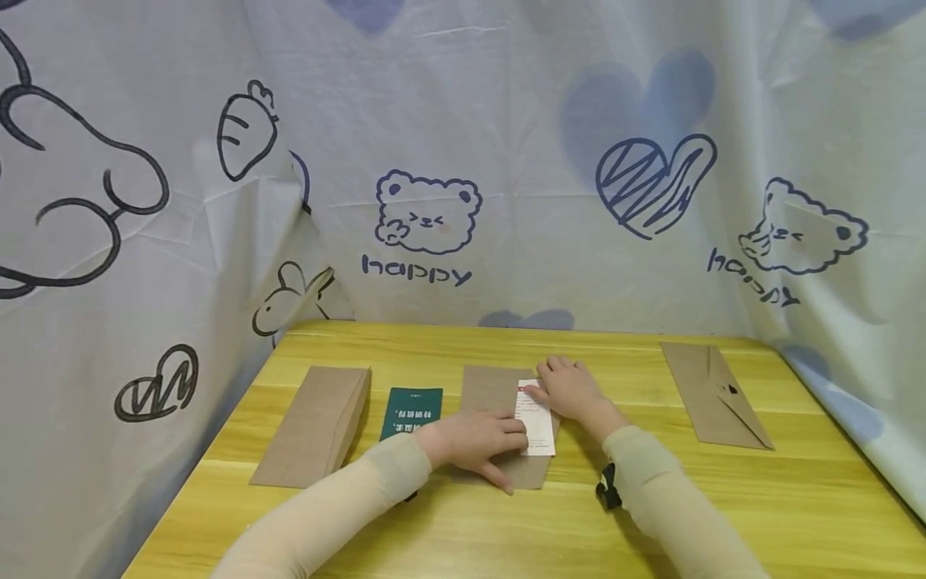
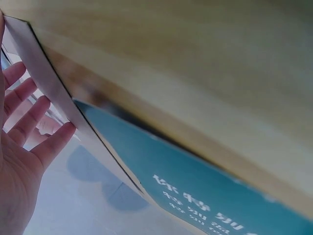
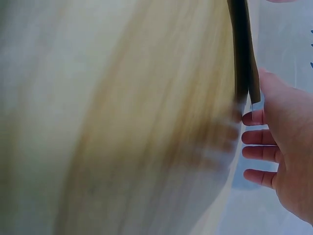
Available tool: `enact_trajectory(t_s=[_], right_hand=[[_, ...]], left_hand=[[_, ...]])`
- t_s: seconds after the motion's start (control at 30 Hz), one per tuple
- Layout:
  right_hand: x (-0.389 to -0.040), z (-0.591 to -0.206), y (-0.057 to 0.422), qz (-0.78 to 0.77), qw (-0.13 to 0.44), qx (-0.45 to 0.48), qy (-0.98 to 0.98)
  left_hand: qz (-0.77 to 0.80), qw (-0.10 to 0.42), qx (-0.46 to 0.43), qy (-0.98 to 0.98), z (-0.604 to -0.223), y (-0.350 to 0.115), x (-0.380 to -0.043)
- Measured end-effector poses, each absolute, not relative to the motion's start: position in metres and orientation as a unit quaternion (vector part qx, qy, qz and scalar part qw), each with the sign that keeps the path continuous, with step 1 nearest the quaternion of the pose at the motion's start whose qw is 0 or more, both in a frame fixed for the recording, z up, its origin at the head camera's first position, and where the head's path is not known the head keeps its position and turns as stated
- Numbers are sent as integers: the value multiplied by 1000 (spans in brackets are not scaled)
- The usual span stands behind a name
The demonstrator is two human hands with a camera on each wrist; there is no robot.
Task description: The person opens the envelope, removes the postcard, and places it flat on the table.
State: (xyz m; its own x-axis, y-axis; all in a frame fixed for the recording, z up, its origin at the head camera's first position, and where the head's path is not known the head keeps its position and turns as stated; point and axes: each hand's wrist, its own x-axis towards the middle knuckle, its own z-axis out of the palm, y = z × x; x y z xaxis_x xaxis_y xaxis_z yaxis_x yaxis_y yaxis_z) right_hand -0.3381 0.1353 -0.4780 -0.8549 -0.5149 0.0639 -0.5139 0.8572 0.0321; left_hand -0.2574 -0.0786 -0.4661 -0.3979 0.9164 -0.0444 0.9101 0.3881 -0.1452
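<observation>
A brown paper envelope (image 1: 486, 388) lies flat mid-table with a white printed card (image 1: 536, 426) over its right side. My left hand (image 1: 477, 440) rests across the envelope, fingertips at the card's left edge and thumb spread toward the near edge. At the far right corner, my right hand (image 1: 571, 390) has its thumb over the card's top part and its other fingers stretched beyond. The right wrist view shows this hand (image 3: 293, 147) with fairly straight fingers beside a brown paper edge (image 3: 254, 83). My left hand (image 2: 22, 161) appears spread in its wrist view.
A green card (image 1: 414, 406) with white lettering lies left of the middle envelope, partly behind my left forearm. Farther left is another brown envelope (image 1: 307, 426). A third envelope (image 1: 712, 394) lies at the right, and a white printed curtain (image 1: 506, 201) hangs behind the table.
</observation>
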Motion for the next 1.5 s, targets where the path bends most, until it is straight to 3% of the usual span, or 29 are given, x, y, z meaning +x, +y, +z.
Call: enact_trajectory(t_s=[0.63, 1.5], right_hand=[[-338, -477, 137, -29, 79, 292, -953], [-337, -468, 186, -106, 152, 316, -931]], left_hand=[[59, 16, -546, -836, -466, -78, -257], [46, -9, -534, -844, -464, -77, -255]])
